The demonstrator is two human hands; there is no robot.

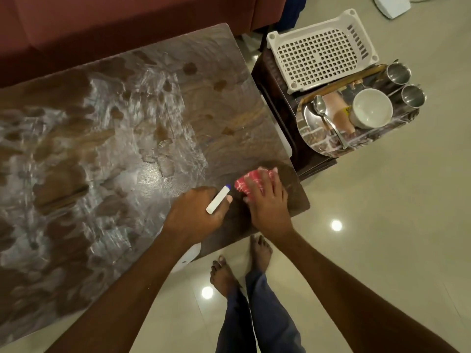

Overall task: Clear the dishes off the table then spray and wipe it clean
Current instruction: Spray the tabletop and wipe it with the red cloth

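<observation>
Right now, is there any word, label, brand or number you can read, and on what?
Nothing can be read.
Yellow sticker beside the white bowl: dark marks, too small to read.
Spray bottle in the left hand: no print shows.

Both your forearms are bare for all their visible length, down to your left hand (196,212) and right hand (267,200). You wear dark blue trousers (270,317), loose and creased, with hems ending at the ankles. Below them your left foot (223,276) and right foot (260,253) are bare.
</observation>
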